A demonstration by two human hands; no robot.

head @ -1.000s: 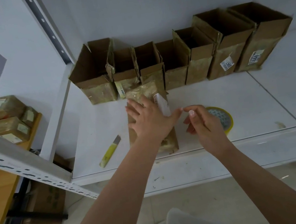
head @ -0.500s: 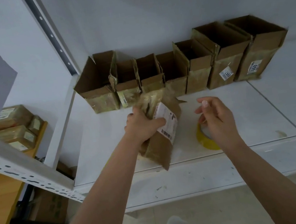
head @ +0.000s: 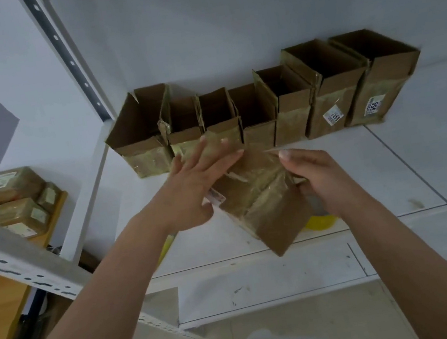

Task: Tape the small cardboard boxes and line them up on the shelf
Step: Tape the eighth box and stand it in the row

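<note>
Along the back edge of the white metal shelf, 7 open brown cardboard boxes stand touching in 1 row. Above the front edge, 1 tape-wrapped brown cardboard box is held tilted between 2 hands: the left hand lies flat on it with straight, spread fingers; the right hand curls around its right side. 1 yellow tape roll lies beneath. The shelf's right half is bare.

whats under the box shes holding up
Under the held box a yellow tape roll peeks out on the white shelf; most of it is covered.
</note>
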